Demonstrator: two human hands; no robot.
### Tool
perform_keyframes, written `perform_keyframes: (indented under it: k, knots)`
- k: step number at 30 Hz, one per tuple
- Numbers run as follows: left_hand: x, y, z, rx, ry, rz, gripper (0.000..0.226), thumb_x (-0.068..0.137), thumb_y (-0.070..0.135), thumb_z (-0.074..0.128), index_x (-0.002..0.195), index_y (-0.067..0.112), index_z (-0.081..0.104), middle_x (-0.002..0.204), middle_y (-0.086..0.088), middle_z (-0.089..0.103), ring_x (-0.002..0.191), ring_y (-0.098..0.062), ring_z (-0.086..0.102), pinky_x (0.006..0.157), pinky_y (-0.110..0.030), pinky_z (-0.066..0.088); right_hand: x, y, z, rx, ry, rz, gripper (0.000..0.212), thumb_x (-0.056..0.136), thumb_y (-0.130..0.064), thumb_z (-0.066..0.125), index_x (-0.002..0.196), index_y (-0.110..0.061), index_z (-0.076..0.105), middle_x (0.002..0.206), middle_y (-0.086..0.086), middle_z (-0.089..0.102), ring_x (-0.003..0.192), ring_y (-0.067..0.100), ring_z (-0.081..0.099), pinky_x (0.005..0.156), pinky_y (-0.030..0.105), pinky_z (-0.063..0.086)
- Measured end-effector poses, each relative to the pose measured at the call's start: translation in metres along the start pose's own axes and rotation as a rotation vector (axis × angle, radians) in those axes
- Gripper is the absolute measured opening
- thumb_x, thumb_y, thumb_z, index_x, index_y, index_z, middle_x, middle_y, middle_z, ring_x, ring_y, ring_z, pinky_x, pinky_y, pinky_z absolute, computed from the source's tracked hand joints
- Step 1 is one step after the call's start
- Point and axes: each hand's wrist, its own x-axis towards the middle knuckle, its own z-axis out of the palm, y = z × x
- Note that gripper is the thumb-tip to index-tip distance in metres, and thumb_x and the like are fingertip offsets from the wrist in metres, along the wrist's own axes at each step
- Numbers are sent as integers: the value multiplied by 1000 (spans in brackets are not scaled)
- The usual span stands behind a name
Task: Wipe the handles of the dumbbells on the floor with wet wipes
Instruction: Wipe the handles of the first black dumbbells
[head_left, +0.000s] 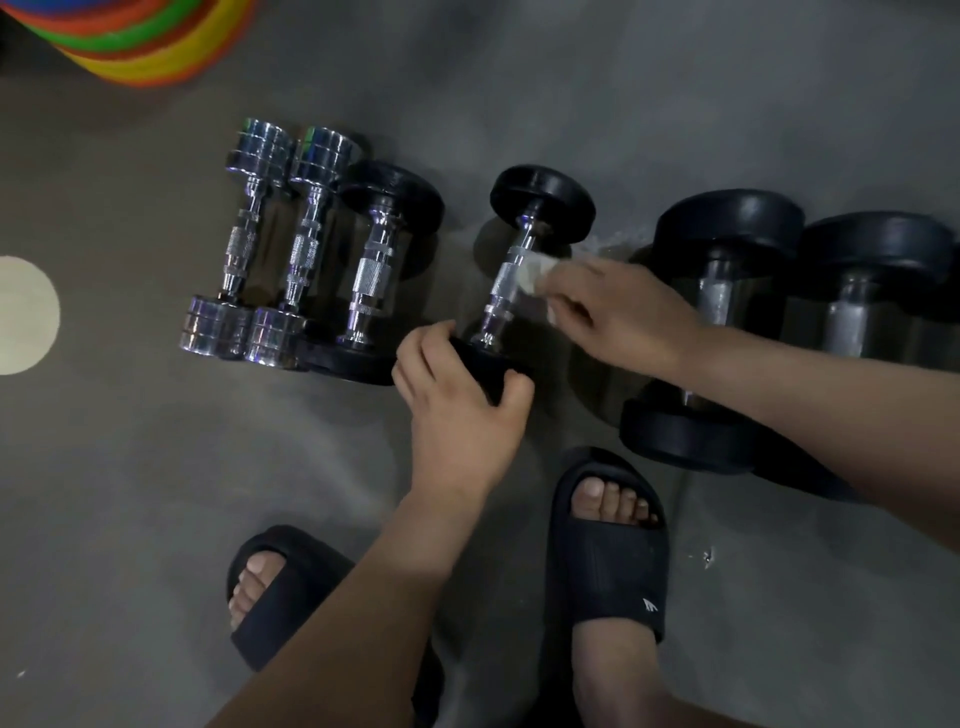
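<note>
Starting with the widest thing, the grey floor (156, 467) carries a row of six dumbbells laid side by side, handles running near to far, which puts every handle within reach of the person crouched over them. At the right end lie the two big black dumbbells (722, 228), close together, their dull handles partly hidden behind the right forearm. Nothing in view shows whether they have been cleaned.

The black slides (608, 561) are planted near, one on each side of the left forearm, toes toward the row.

The middle dumbbell (543, 200) sits with a gap on each side. It was probably set apart so that a hand can get round it. Left of it, a smaller black dumbbell (392, 200) lies tight against the chrome dumbbells (244, 244), a pair packed side by side.

The left hand (457, 395) grips the near head of the middle dumbbell, fingers curled over its top and thumb on its right edge. I read this as bracing, since a round head would roll under a sideways rub.

The right hand (623, 312) reaches in from the right and pinches the wet wipe (535, 270) against the knurled handle (501, 291), fingers bent round the cloth. The wipe is pale and bunched, touching the handle's right side at about its middle, so the far and near ends of that handle probably need their own passes.
</note>
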Motion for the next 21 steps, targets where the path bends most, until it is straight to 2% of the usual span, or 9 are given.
perform_keyframes:
  k: [3, 5, 9, 12, 14, 15, 17, 19, 21]
  knots:
    - [8, 4, 8, 69, -39, -46, 94, 67, 44, 83, 139, 2, 39, 142, -15, 33, 129, -35, 32, 108, -32, 26, 18, -1, -1, 78, 96, 87, 30, 97, -26, 58, 126, -18, 57, 110, 4, 65, 92, 21, 63, 75, 35, 50]
    - [16, 3, 9, 122, -55, -49, 104, 62, 49, 87, 140, 2, 37, 142, -17, 33, 129, -37, 32, 112, -42, 28, 29, -5, 6, 104, 109, 104, 36, 99, -23, 55, 134, -21, 55, 110, 4, 65, 95, 21, 63, 79, 33, 49]
    - [23, -3, 7, 119, -56, -75, 107, 59, 47, 89, 141, 2, 37, 141, -17, 36, 127, -36, 36, 110, -41, 30, 37, -15, 22, 212, 196, 129, 36, 98, -16, 50, 132, -19, 62, 98, 3, 62, 86, 19, 61, 79, 34, 50]
    - [22, -4, 7, 131, -44, -59, 104, 56, 45, 89, 137, 1, 41, 136, -18, 41, 123, -38, 39, 105, -41, 31, 24, -26, 27, 170, -24, -94, 39, 98, -24, 42, 129, -14, 64, 103, 9, 65, 89, 26, 65, 78, 38, 55]
    - [21, -2, 7, 138, -55, -57, 101, 56, 46, 88, 135, 3, 42, 136, -16, 41, 122, -37, 39, 102, -39, 32, 23, -28, 24, 62, -110, -241, 44, 96, -26, 38, 125, -9, 67, 100, 12, 65, 83, 29, 66, 70, 38, 56]
    - [21, -2, 7, 143, -58, -57, 101, 56, 47, 88, 135, 3, 42, 136, -15, 40, 122, -36, 39, 102, -40, 32, 27, -23, 20, 33, -114, -237, 47, 97, -32, 35, 126, -13, 66, 97, 8, 63, 77, 21, 62, 67, 31, 53]
    - [22, -3, 6, 145, -52, -62, 102, 57, 48, 89, 136, 3, 41, 137, -16, 39, 121, -36, 38, 104, -41, 34, 37, -18, 10, 67, -47, -60, 50, 101, -47, 29, 131, -24, 62, 93, 0, 55, 71, 10, 53, 66, 21, 43]
    - [23, -3, 4, 141, -67, -72, 103, 58, 49, 89, 137, 4, 41, 139, -15, 37, 122, -34, 36, 105, -41, 35, 41, -14, 12, 105, 96, 67, 41, 101, -31, 39, 134, -21, 61, 93, 4, 55, 73, 22, 58, 65, 29, 45]
    - [23, -1, 2, 145, -83, -77, 105, 56, 49, 91, 137, 5, 41, 139, -14, 37, 122, -33, 36, 104, -42, 35, 33, -20, 17, 128, 67, 78, 48, 97, -30, 36, 140, -21, 55, 99, 9, 60, 80, 27, 61, 69, 30, 46]
